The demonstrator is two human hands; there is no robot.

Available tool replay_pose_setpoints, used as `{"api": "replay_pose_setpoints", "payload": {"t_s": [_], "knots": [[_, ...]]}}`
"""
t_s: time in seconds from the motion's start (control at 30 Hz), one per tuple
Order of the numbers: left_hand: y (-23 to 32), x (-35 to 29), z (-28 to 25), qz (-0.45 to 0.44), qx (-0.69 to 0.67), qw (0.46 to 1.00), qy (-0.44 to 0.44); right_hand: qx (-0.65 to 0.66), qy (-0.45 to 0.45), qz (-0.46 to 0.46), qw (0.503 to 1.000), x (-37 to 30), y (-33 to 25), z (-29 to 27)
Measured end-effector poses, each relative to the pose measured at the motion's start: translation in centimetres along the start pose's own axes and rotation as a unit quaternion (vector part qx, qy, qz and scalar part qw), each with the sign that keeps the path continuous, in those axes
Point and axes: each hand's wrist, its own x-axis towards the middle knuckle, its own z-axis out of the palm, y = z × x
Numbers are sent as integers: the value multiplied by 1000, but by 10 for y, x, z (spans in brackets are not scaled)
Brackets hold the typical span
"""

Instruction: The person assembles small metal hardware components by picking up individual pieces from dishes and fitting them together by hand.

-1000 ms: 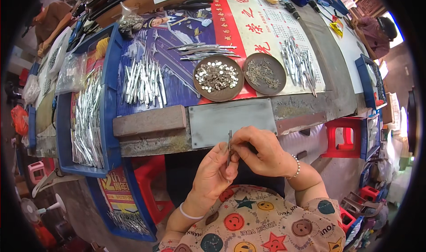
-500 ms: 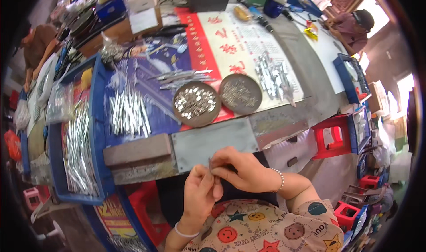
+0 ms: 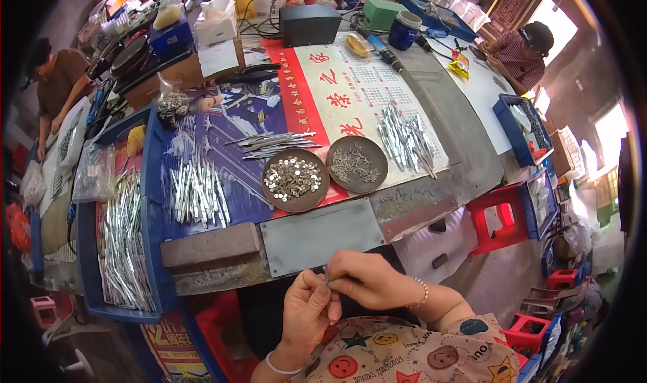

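Note:
My left hand (image 3: 309,312) and my right hand (image 3: 369,280) meet in front of the table edge, fingertips pinched together. Between them shows a sliver of a small grey metal piece (image 3: 327,272); the fingers hide most of it. Just beyond lies a flat grey metal plate (image 3: 323,233) at the table's front. Behind the plate stand a round brown dish of small silver discs (image 3: 294,206) and another dish of thin little pins (image 3: 354,187). Piles of slim silver metal strips lie to the left (image 3: 199,193), behind the dishes (image 3: 273,144) and to the right (image 3: 407,139).
A brown block (image 3: 210,245) sits at the front edge, left of the plate. A blue tray (image 3: 153,241) holds many long silver strips. Farther back are a black box (image 3: 310,25) and a dark blue jar (image 3: 404,30). Two people work at left and right; red stools stand around.
The view has tilted, so the table sits slightly lower in it. My hands remain pinched together around the small piece, with only a slight shift of the fingers.

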Motion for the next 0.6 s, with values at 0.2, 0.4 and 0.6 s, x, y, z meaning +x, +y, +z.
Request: {"api": "replay_pose_setpoints", "payload": {"t_s": [0.2, 0.4, 0.6], "knots": [[-4, -8, -3, -18, -17, 999, -30, 106, -51, 58, 991, -1, 15, -6], [-2, -22, 4, -30, 4, 1000, -3, 318, -169, 120, 925, 6, 16, -5], [13, -23, -5, -7, 21, 998, 58, 47, -111, 40, 992, 33, 6, -8]]}}
